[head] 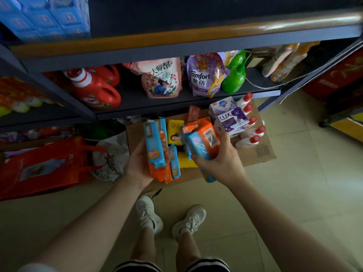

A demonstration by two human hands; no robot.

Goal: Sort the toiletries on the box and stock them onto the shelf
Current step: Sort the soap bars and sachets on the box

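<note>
My left hand (139, 163) grips a stack of blue-and-orange flat packs (155, 142), held upright above the cardboard box (253, 154). My right hand (222, 156) grips another bundle of blue-and-orange packs (202, 138) over the box's middle. On the box lie one more blue-orange pack (174, 163), yellow packs (175, 131), stacked soap boxes (228, 116) and several white bottles with red caps (251, 130). The dark shelf (176, 104) behind holds red detergent jugs (94, 89), a pink refill pouch (161, 77), a purple Comfort pouch (204, 75) and a green spray bottle (234, 75).
A red tote bag (45, 165) and a white plastic bag (112, 158) sit on the floor left of the box. Blue packs (45, 16) fill the top shelf's left end. A red crate (337, 75) stands at the right. My feet (170, 216) stand on tiled floor.
</note>
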